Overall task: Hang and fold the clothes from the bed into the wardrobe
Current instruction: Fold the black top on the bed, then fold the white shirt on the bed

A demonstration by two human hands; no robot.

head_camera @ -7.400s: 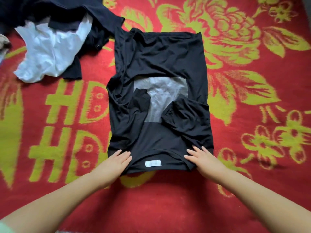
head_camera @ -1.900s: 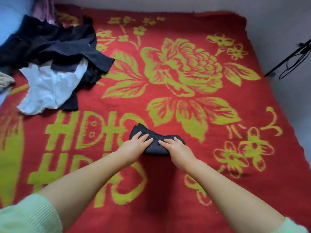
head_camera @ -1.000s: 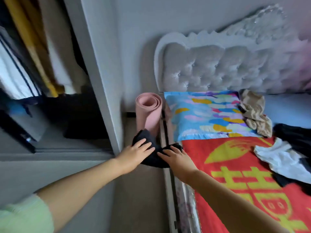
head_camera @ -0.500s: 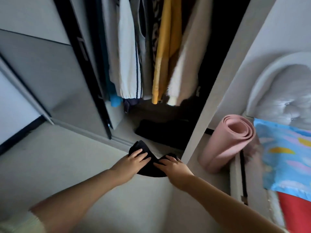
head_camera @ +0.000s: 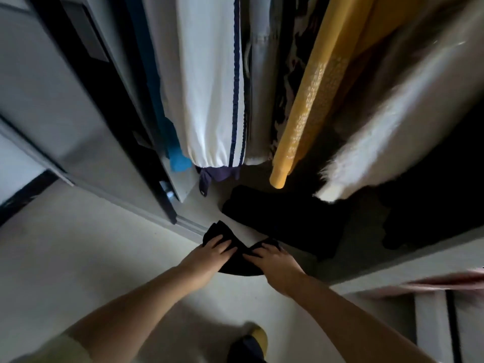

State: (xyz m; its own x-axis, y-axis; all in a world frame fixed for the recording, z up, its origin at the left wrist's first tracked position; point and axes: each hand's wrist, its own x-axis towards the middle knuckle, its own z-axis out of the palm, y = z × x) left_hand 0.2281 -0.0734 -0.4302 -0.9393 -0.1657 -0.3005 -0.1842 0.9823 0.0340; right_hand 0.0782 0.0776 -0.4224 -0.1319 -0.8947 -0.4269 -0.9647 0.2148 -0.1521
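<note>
Pale green sleeve; dark slipper with yellow toe

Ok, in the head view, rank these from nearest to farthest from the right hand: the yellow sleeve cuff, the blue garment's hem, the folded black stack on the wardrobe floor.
From the right hand, which holds the folded black shirt:
1. Folded black stack, just beyond the fingers, on the wardrobe floor.
2. Yellow sleeve cuff, hanging above the stack.
3. Blue garment's hem, up and to the left, by the sliding door.

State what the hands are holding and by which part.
Both hands hold one folded black garment: the left hand grips its left end, the right hand its right end, fingers lying on top.
</note>
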